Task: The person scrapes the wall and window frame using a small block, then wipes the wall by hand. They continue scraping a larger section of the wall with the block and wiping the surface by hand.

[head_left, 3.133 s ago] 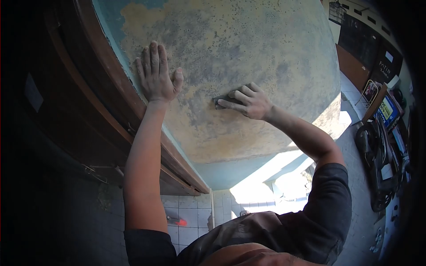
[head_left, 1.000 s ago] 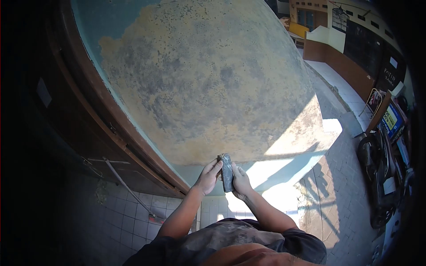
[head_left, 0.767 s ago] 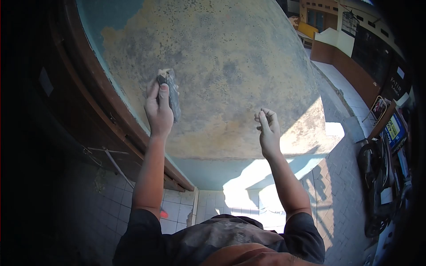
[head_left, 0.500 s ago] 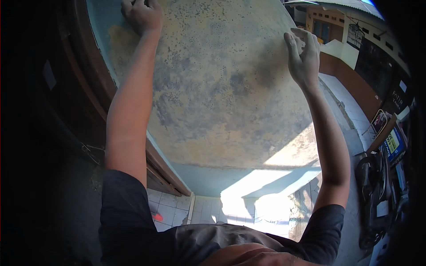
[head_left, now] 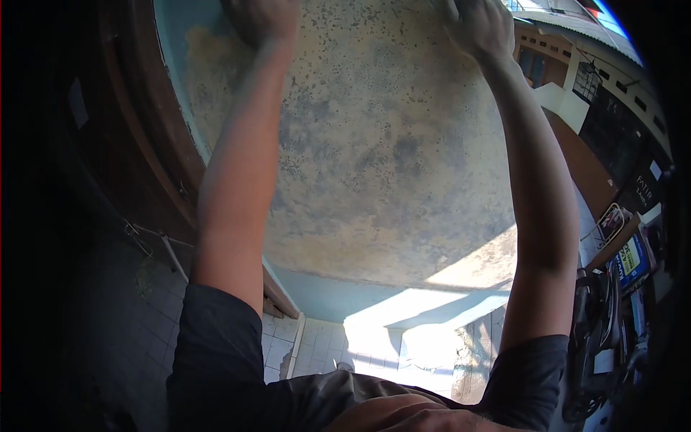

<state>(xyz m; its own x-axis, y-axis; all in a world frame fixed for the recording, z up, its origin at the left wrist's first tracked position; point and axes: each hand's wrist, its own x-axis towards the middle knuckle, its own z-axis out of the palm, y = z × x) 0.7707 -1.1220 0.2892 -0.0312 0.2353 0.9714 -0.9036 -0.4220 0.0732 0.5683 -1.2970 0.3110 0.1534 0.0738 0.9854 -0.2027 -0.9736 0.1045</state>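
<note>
A patchy wall [head_left: 360,144] with worn yellowish and grey plaster fills the middle of the view. At its upper left, my left hand [head_left: 265,20] is raised against the surface, fingers curled and partly cut off by the top edge. What it holds, if anything, is hidden. My right hand [head_left: 481,30] is up at the wall's upper right, fingers stretched upward and their tips out of view. Nothing shows in it. Both arms reach up from dark short sleeves.
On the left stands a brown wooden door frame [head_left: 147,108]. Light blue paint [head_left: 317,295] runs along the wall's foot above white floor tiles [head_left: 317,345]. At right are a parked motorbike [head_left: 594,338], a blue-and-yellow sign [head_left: 632,259] and a neighbouring building [head_left: 568,65].
My right hand has moved up and left to the wall's upper edge. My left hand sits slightly further right in view, and the camera's view has shifted a little.
</note>
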